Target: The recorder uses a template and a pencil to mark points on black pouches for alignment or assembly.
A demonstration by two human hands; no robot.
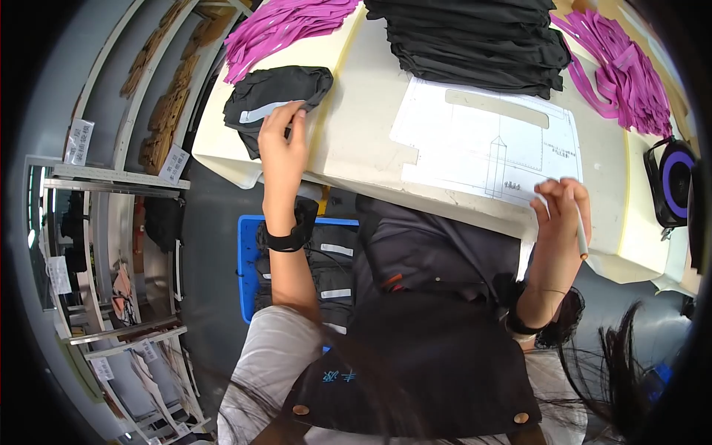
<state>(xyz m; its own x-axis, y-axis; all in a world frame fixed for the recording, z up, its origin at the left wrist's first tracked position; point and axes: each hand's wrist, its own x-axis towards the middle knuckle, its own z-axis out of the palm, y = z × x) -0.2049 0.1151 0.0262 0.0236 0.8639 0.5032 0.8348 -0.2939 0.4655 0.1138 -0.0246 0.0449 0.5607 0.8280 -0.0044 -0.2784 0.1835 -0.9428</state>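
Observation:
My left hand rests on a folded bundle of black fabric at the table's left end. Its thumb and fingertips meet the end of a pale grey strip on that bundle; whether they pinch it is hidden. A slim white pen-like stick with a brownish tip is held in my right hand, tip pointing back toward me. That hand hovers at the lower right corner of a white paper pattern sheet, which has printed lines, handwriting and a long cut-out slot.
A tall stack of black fabric pieces stands beyond the pattern. Magenta zipper strips lie in piles at left and right. A black-and-purple speaker sits far right. Below the table is a blue crate of black bundles; shelving lines the left.

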